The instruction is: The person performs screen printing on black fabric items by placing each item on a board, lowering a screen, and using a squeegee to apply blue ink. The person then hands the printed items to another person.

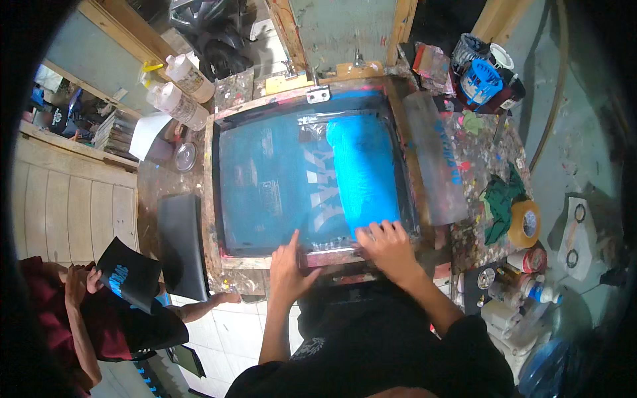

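At the far left a second person [79, 312] in dark red sits low beside the table, holding up a black cloth piece [129, 272] with blue print. Next to them a black flat board [180, 245] lies on the table's left part, touching the printing frame's left side. Behind it stand two white plastic bottles [179, 89], a sheet of white paper [147, 132] and a small round metal lid [185, 156].

The wooden printing frame [211, 192] fills the middle of the paint-spattered table [478, 166], its mesh smeared with blue ink [361, 172]. The left hand [290, 265] rests on the frame's near edge, fingers together, thumb out, pressing flat and gripping nothing. The right hand [387, 244] lies just beside it on the same near edge, fingers spread over the mesh corner at the foot of the ink band, also holding nothing.

Right of the frame a long grey squeegee [434, 156] lies against its side. Further right are a green rag [502, 199], a roll of tan tape [525, 224], small bottles [531, 285] and, at the back, a blue-lidded tub [481, 79]. Only the near edge by the person's body is free; both sides are crowded.
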A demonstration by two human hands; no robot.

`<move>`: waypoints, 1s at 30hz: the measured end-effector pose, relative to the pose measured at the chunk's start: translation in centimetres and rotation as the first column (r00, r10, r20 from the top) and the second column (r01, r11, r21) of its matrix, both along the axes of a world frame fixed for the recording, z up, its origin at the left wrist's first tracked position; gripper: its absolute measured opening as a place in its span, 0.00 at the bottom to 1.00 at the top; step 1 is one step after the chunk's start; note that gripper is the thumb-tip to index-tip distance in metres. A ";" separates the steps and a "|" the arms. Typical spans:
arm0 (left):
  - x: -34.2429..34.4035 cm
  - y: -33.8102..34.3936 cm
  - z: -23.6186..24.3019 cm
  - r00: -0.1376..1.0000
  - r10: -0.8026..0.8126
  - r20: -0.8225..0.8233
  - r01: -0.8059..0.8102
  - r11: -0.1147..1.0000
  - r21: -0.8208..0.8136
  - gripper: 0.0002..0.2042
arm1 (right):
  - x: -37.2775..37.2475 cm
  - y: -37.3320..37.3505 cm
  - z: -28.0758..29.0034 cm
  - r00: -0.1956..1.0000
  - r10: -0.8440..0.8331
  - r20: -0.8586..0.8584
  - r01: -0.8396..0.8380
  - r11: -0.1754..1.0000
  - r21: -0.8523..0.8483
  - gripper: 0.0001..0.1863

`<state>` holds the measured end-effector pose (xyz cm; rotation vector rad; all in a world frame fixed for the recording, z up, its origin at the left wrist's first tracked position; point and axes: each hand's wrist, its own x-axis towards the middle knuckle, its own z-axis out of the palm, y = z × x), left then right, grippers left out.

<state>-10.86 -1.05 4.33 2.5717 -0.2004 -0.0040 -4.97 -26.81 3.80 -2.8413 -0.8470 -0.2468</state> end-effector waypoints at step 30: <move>24.5 -2.4 -8.5 0.918 -0.008 0.396 -0.061 0.985 0.160 0.23 | 16.8 0.7 34.9 0.954 0.115 0.277 -0.135 0.990 0.052 0.39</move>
